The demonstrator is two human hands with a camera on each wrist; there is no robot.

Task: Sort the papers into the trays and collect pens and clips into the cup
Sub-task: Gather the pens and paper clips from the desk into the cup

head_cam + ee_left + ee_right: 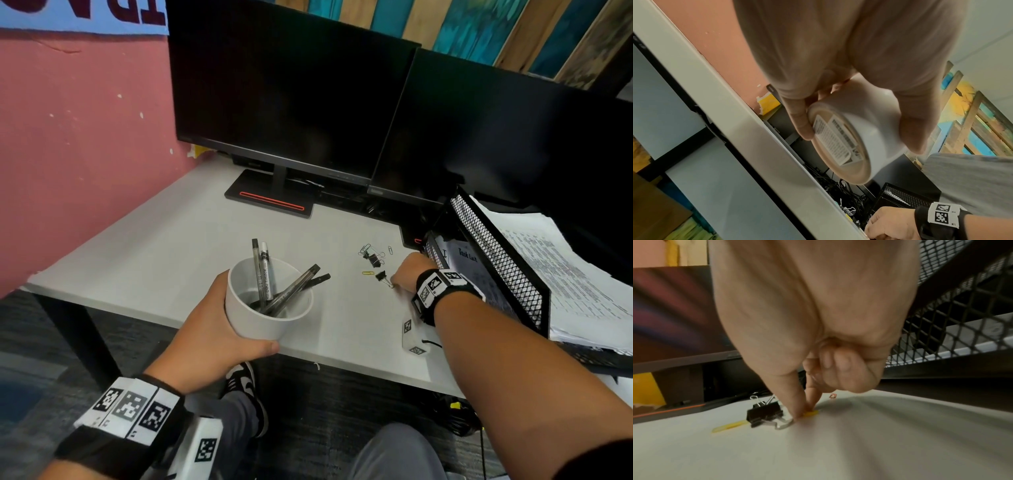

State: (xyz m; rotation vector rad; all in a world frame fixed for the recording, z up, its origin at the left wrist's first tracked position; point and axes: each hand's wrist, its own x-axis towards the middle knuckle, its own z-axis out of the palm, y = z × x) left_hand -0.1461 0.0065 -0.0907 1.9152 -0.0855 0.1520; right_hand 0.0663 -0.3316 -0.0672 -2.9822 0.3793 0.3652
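My left hand (219, 325) grips a white cup (270, 318) above the desk's front edge. Several pens (265, 274) stand in it. The left wrist view shows the cup (869, 129) from below, with a label on its base. My right hand (407, 274) is down on the desk, thumb and forefinger (797, 408) pinching a small yellow clip (812, 413) against the surface. A black binder clip (380, 275) (764, 412) lies just left of the fingertips, its wire handle touching the thumb. Another yellow paper clip (368, 273) and a cluster of clips (371, 255) lie beyond.
A black mesh tray (496, 260) with stacked papers (565, 274) stands right of my right hand. Two dark monitors (291, 85) fill the back, with one stand base (270, 198). A small white tagged device (412, 337) lies near the front edge. A pink wall (68, 154) bounds the left.
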